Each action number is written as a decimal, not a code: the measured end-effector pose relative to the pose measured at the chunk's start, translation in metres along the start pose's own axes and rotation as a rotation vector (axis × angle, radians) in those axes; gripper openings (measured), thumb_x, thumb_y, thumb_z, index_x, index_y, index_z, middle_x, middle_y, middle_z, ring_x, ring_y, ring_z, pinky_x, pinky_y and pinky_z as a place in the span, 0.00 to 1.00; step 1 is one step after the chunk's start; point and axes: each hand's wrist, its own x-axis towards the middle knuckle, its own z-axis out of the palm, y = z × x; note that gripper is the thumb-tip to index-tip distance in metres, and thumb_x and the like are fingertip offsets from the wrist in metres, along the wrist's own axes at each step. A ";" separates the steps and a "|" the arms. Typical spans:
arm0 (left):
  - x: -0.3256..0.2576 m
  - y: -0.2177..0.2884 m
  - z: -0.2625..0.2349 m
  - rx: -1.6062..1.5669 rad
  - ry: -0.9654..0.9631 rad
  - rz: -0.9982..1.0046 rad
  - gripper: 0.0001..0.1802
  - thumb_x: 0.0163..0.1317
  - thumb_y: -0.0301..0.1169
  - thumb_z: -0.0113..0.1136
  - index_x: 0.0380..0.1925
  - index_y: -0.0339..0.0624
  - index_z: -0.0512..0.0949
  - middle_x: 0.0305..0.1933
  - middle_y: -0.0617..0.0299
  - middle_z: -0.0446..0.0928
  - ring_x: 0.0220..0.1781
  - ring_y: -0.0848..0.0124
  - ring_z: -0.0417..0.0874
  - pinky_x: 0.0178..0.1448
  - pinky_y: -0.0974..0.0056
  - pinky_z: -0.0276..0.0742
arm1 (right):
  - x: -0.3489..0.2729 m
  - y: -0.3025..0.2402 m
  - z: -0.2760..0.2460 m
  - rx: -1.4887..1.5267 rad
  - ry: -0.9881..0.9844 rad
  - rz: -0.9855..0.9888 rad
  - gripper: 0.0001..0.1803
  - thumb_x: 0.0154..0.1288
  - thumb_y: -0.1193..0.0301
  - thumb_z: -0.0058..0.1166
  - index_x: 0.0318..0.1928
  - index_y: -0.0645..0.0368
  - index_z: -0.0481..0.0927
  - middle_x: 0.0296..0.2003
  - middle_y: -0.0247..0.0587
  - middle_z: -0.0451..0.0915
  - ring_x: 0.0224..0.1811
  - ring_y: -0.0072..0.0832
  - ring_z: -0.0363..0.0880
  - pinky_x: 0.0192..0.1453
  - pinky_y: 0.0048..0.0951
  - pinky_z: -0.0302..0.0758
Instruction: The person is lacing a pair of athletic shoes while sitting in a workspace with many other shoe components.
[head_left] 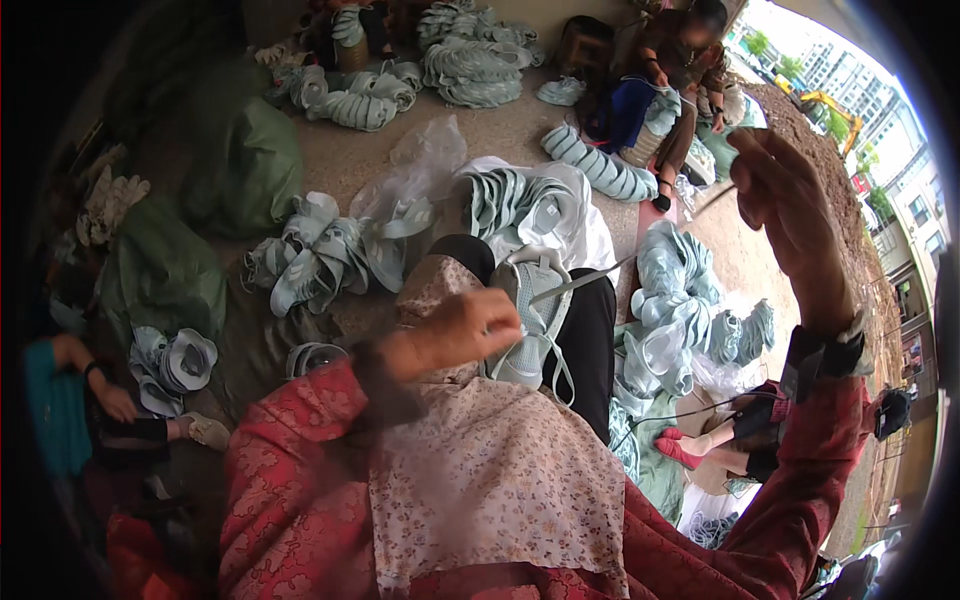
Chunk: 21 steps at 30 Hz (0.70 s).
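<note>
A pale grey-green shoe upper (522, 365) lies on my lap, over a flowered apron (500, 480) and dark trousers. White shoelace (590, 278) runs through its front, and a loose loop hangs at the near end. My right hand (785, 200) is raised high at the right, its fingers pinched on the end of the lace, which stretches taut from the upper. Beside the upper's left edge, my left hand (465, 330) is closed with curled fingers. What its fingertips hold, if anything, is hidden.
Nested shoe uppers lie ahead on white plastic (590, 210), with more piles to the left (315, 250) and right (675, 280). Green sacks (160, 270) stand at the left. A seated co-worker (690, 60) handles uppers at the far right; other people sit at both sides.
</note>
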 end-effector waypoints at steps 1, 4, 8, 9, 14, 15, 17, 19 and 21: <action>-0.001 -0.003 -0.009 0.036 0.041 -0.091 0.12 0.58 0.38 0.64 0.26 0.40 0.79 0.30 0.57 0.78 0.33 0.60 0.81 0.38 0.60 0.76 | -0.004 0.003 -0.007 0.116 -0.004 0.056 0.12 0.74 0.66 0.48 0.49 0.60 0.76 0.27 0.27 0.74 0.19 0.13 0.66 0.21 0.15 0.61; -0.001 -0.003 -0.008 0.136 0.028 -0.198 0.11 0.56 0.34 0.66 0.23 0.39 0.78 0.27 0.58 0.77 0.29 0.62 0.80 0.35 0.62 0.75 | -0.014 0.004 -0.015 0.275 -0.006 0.098 0.15 0.74 0.68 0.48 0.55 0.62 0.75 0.29 0.27 0.72 0.23 0.12 0.67 0.25 0.16 0.64; 0.010 -0.009 0.014 0.324 -0.130 -0.330 0.16 0.56 0.38 0.64 0.18 0.38 0.77 0.22 0.59 0.75 0.26 0.60 0.78 0.33 0.60 0.74 | -0.026 -0.003 -0.023 0.234 0.002 0.022 0.19 0.73 0.70 0.48 0.60 0.67 0.72 0.34 0.30 0.76 0.32 0.16 0.72 0.36 0.21 0.71; 0.009 -0.015 0.019 0.327 -0.133 -0.331 0.16 0.56 0.38 0.64 0.18 0.38 0.77 0.22 0.59 0.75 0.26 0.60 0.78 0.33 0.60 0.74 | -0.027 -0.006 -0.024 0.198 0.009 -0.012 0.19 0.73 0.70 0.48 0.60 0.67 0.72 0.35 0.31 0.76 0.33 0.18 0.73 0.38 0.22 0.73; 0.017 -0.018 0.014 -0.283 -0.176 -0.542 0.16 0.64 0.39 0.56 0.26 0.37 0.79 0.27 0.65 0.73 0.31 0.72 0.74 0.39 0.65 0.71 | -0.053 -0.012 -0.024 0.167 -0.003 0.006 0.16 0.74 0.69 0.47 0.54 0.67 0.75 0.35 0.37 0.79 0.29 0.22 0.78 0.36 0.21 0.75; 0.023 -0.010 0.007 -0.278 -0.185 -0.540 0.16 0.64 0.39 0.56 0.26 0.37 0.79 0.27 0.65 0.73 0.31 0.72 0.74 0.39 0.65 0.71 | -0.059 -0.009 -0.016 0.157 -0.008 0.025 0.14 0.73 0.68 0.47 0.50 0.65 0.77 0.32 0.38 0.81 0.26 0.21 0.79 0.31 0.21 0.76; 0.030 0.012 -0.009 -0.472 -0.100 -0.489 0.17 0.70 0.39 0.51 0.34 0.36 0.79 0.29 0.68 0.69 0.36 0.79 0.70 0.44 0.71 0.67 | -0.065 0.005 -0.004 0.184 -0.106 0.082 0.12 0.72 0.68 0.50 0.46 0.64 0.79 0.30 0.36 0.82 0.25 0.20 0.79 0.27 0.21 0.75; 0.039 0.034 -0.018 -0.421 -0.027 -0.413 0.18 0.72 0.40 0.48 0.36 0.36 0.79 0.28 0.69 0.67 0.36 0.78 0.68 0.46 0.71 0.66 | -0.071 0.029 0.013 0.200 -0.097 0.049 0.09 0.70 0.71 0.53 0.45 0.63 0.81 0.32 0.35 0.84 0.26 0.16 0.79 0.25 0.19 0.73; 0.051 0.055 -0.027 -0.376 0.036 -0.333 0.19 0.74 0.41 0.45 0.39 0.36 0.78 0.27 0.69 0.66 0.35 0.78 0.67 0.47 0.71 0.65 | -0.075 0.057 0.026 0.163 -0.101 0.049 0.08 0.67 0.75 0.55 0.45 0.61 0.82 0.34 0.33 0.84 0.27 0.13 0.78 0.26 0.15 0.72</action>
